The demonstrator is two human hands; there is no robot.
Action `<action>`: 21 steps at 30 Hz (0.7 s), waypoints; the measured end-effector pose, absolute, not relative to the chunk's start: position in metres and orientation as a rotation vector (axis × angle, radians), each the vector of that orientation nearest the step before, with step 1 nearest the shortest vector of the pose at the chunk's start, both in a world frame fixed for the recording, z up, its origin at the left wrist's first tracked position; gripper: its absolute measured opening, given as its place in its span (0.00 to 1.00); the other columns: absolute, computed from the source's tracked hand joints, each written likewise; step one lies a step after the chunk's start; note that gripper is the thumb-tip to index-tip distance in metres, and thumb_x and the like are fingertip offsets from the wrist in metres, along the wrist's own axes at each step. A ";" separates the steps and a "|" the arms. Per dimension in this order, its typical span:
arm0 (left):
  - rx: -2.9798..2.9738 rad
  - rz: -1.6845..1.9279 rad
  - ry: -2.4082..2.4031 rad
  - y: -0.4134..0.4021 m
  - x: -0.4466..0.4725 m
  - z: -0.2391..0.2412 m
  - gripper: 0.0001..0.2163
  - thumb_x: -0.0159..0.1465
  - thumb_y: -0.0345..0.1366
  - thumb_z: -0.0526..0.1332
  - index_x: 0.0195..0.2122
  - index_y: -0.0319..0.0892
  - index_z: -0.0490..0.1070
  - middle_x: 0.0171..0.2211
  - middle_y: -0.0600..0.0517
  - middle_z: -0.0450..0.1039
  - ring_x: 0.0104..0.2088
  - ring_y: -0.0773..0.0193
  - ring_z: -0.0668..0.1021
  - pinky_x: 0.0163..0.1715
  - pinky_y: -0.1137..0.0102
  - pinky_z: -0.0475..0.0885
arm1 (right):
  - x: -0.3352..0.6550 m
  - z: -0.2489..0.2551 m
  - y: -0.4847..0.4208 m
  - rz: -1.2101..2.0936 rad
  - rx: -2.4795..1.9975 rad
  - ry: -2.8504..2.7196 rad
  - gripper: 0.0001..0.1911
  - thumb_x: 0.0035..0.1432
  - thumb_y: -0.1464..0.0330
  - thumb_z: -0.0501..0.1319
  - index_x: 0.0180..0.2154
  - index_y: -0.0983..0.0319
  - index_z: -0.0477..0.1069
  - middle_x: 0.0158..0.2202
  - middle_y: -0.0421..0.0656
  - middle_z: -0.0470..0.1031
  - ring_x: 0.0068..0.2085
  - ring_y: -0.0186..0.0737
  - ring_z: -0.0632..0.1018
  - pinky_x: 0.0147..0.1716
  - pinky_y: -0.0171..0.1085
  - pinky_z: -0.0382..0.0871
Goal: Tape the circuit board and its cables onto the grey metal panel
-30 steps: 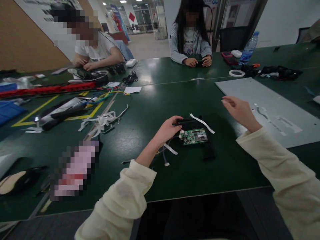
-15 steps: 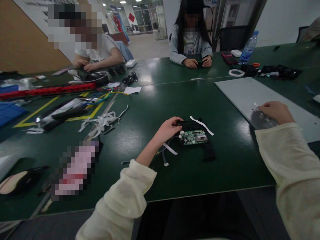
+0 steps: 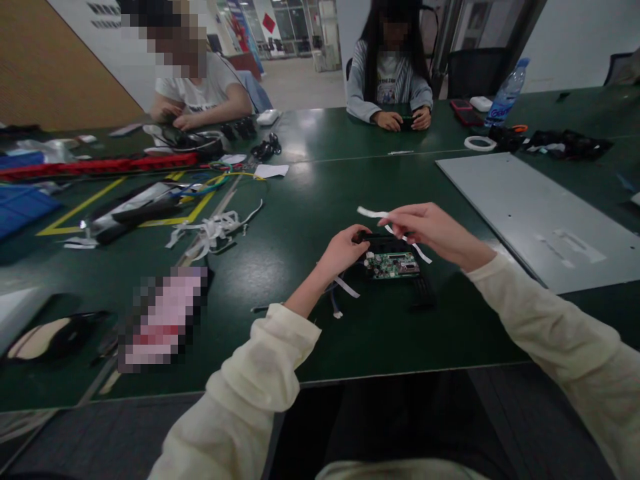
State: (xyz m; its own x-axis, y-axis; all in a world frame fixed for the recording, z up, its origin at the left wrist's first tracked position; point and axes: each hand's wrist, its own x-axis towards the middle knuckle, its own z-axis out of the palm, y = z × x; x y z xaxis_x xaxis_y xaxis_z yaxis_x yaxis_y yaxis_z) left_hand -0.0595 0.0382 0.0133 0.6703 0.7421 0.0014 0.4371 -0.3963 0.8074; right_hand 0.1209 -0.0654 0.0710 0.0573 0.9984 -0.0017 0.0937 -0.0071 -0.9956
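Observation:
My left hand is closed on the upper left corner of a black plastic frame lying on the table. A green circuit board sits inside the frame. Above the frame's far side, my right hand pinches a thin white strip, whose free end points left. Another white strip sticks out from the frame's upper right, partly hidden behind my right fingers. Near my left wrist, a third white strip and a grey cable extend from the frame's left side.
To the right lies a grey panel with pale strips on it. A tangle of white strips, a pixelated pink object and a computer mouse are on the left. Two people sit across the green table; a bottle stands far right.
My right hand has moved left from the grey panel to above the black frame, now with a white strip in its fingers. My left hand keeps its hold on the frame.

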 end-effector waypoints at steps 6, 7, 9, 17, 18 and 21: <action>2.013 0.568 0.806 0.040 -0.068 0.001 0.04 0.56 0.30 0.60 0.33 0.40 0.71 0.29 0.51 0.73 0.36 0.61 0.75 0.39 0.66 0.70 | 0.048 0.063 -0.041 0.997 -1.313 -1.583 0.22 0.57 0.50 0.56 0.31 0.61 0.77 0.23 0.40 0.71 0.24 0.31 0.67 0.25 0.33 0.58; 1.995 0.582 0.790 0.039 -0.068 -0.001 0.05 0.56 0.30 0.61 0.34 0.40 0.71 0.29 0.51 0.73 0.36 0.61 0.75 0.39 0.66 0.70 | 0.046 0.060 -0.039 0.887 -1.371 -1.648 0.22 0.57 0.50 0.57 0.30 0.61 0.77 0.23 0.40 0.71 0.25 0.32 0.68 0.26 0.34 0.59; 1.971 0.622 0.725 0.039 -0.069 -0.004 0.07 0.56 0.31 0.61 0.36 0.39 0.71 0.32 0.50 0.74 0.36 0.62 0.74 0.39 0.66 0.70 | 0.047 0.053 -0.037 0.667 -1.469 -1.742 0.21 0.57 0.51 0.58 0.27 0.60 0.76 0.23 0.41 0.71 0.26 0.34 0.69 0.29 0.36 0.60; 2.096 0.614 0.720 0.039 -0.062 0.007 0.05 0.57 0.31 0.58 0.34 0.38 0.71 0.33 0.50 0.73 0.33 0.64 0.74 0.36 0.68 0.69 | 0.064 0.049 -0.034 0.565 -1.651 -1.841 0.29 0.53 0.43 0.57 0.16 0.60 0.68 0.17 0.42 0.62 0.24 0.37 0.68 0.28 0.38 0.58; 2.099 0.601 0.749 0.039 -0.062 0.009 0.06 0.57 0.30 0.58 0.35 0.38 0.72 0.33 0.50 0.74 0.34 0.64 0.74 0.36 0.69 0.69 | 0.066 0.051 -0.036 0.587 -1.661 -1.839 0.29 0.53 0.43 0.57 0.18 0.60 0.69 0.17 0.42 0.63 0.24 0.37 0.69 0.28 0.38 0.58; 2.077 0.581 0.809 0.038 -0.061 0.014 0.11 0.57 0.30 0.59 0.41 0.38 0.72 0.35 0.49 0.74 0.33 0.65 0.74 0.34 0.70 0.70 | 0.082 0.061 -0.046 0.612 -1.684 -1.805 0.28 0.54 0.42 0.55 0.25 0.59 0.73 0.18 0.42 0.66 0.23 0.37 0.69 0.28 0.38 0.58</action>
State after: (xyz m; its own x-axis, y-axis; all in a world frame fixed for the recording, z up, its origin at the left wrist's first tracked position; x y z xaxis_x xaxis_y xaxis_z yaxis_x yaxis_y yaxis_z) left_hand -0.0612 0.0376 0.0138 0.6880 0.7160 0.1185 0.3408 -0.4630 0.8182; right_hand 0.0816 -0.0460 0.0606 -0.0258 0.9937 0.1087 0.7223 0.0937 -0.6852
